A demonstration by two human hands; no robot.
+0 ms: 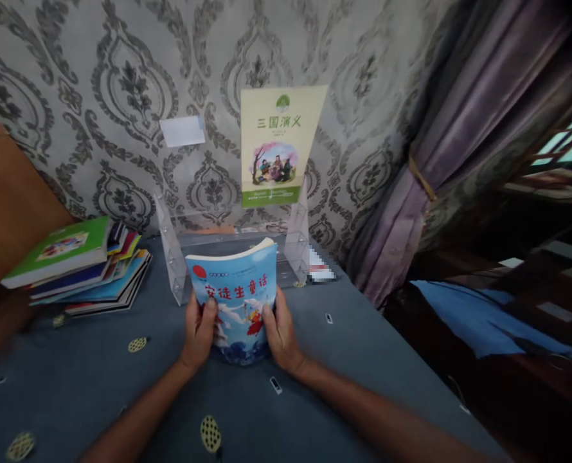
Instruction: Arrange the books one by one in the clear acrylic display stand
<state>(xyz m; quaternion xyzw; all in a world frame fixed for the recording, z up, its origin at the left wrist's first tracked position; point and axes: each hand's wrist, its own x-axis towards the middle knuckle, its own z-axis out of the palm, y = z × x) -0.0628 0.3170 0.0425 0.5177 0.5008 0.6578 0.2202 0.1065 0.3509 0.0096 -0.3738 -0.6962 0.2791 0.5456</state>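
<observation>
A blue paperback book (pixel 240 315) with red Chinese characters on its cover is held upright between both hands, its cover bowed. My left hand (pixel 200 329) grips its left edge, thumb on the front. On the opposite edge my right hand (pixel 282 331) holds it the same way; the other fingers of both hands are largely hidden behind. Just beyond the book stands a clear plastic rack (pixel 173 257), partly covered by it. A pale yellow and green book (pixel 282 151) stands upright at the rack's right side, against the wall.
To the left lies an uneven stack of books (pixel 81 270), a green one on top. The blue-grey tablecloth (pixel 353 373) covers the table, whose edge drops off at the right. A purple curtain (pixel 411 180) hangs there. Blue cloth (pixel 483 315) lies beyond. A white label (pixel 182 131) shows above the rack.
</observation>
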